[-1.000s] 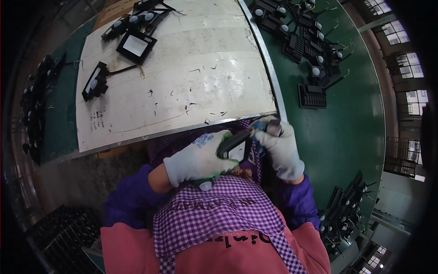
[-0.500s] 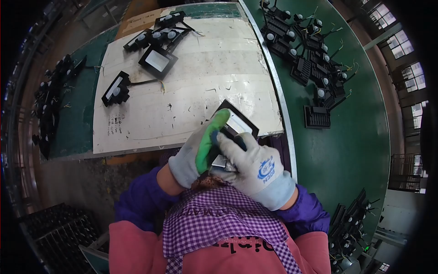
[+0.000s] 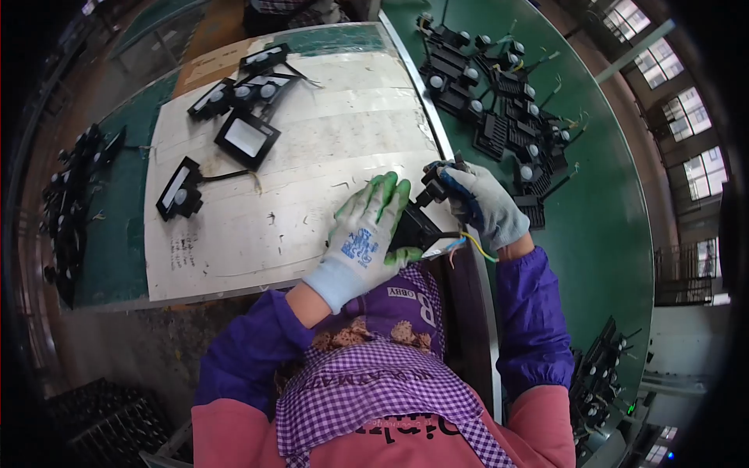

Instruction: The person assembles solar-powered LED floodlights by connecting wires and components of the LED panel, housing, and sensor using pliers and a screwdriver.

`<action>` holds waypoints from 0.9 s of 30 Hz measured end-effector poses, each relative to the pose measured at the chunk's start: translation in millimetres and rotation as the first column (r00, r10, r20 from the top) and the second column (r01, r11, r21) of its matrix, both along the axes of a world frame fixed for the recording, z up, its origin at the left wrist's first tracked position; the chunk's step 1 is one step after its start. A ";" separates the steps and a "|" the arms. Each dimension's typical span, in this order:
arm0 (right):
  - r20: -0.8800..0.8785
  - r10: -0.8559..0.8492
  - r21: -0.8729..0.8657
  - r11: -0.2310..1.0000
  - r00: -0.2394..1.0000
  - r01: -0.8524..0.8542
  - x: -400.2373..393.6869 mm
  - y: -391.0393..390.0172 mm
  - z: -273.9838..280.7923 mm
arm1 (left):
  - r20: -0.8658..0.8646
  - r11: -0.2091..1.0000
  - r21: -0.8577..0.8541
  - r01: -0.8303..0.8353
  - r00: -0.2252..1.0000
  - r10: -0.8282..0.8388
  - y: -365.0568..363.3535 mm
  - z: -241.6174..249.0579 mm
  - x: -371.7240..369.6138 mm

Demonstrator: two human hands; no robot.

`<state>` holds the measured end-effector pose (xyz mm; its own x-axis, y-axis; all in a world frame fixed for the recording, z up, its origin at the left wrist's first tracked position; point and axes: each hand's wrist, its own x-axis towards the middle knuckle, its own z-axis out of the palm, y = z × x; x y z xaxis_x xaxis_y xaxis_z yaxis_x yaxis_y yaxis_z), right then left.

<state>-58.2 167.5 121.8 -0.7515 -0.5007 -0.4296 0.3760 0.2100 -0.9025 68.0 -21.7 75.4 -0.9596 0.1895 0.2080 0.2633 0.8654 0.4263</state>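
A black floodlight (image 3: 415, 232) lies tilted at the near right edge of the white-covered bench, with yellow-green, blue and brown wires coming off its right side. My left hand (image 3: 367, 230), in a white glove with green fingertips, holds it from the left, fingers along the far side and thumb at the near side. My right hand (image 3: 490, 204), in a white glove with dark blue fingers, grips the lamp's small black sensor part (image 3: 437, 186) at the far right. The fingers hide much of that part, and the left hand covers the lamp's left side.
On the white board (image 3: 312, 140), several sensor floodlights (image 3: 248, 139) lie at the far left. More stand in a row on the green bench (image 3: 97, 257) at left. Beyond a metal rail, a green table (image 3: 601, 234) carries a pile of finned floodlights (image 3: 491, 132). Someone's clothing shows at the top.
The hands have moved apart: my right hand shifted right and away from me to the sensor part, my left turned palm down over the lamp. The lamp's wires now show. The view has shifted.
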 end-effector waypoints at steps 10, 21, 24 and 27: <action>-0.665 0.247 0.493 0.854 0.705 0.166 12.2 -18.3 9.9 | 0.094 0.997 -0.062 -0.040 0.995 0.046 11.3 -1.7 -11.7; -0.377 -0.327 0.166 0.897 0.867 0.410 29.6 15.7 -30.0 | 0.144 0.997 -0.031 -0.070 0.987 0.074 18.2 -14.4 -27.5; -0.413 -0.225 0.426 0.809 0.882 0.405 65.9 35.8 -31.4 | 0.149 0.999 -0.026 -0.035 0.988 0.038 11.4 -6.1 -21.6; -0.849 0.392 0.484 0.845 0.355 0.225 108.2 23.2 -6.5 | 0.128 0.998 -0.062 -0.009 0.992 0.017 10.5 -8.7 -22.1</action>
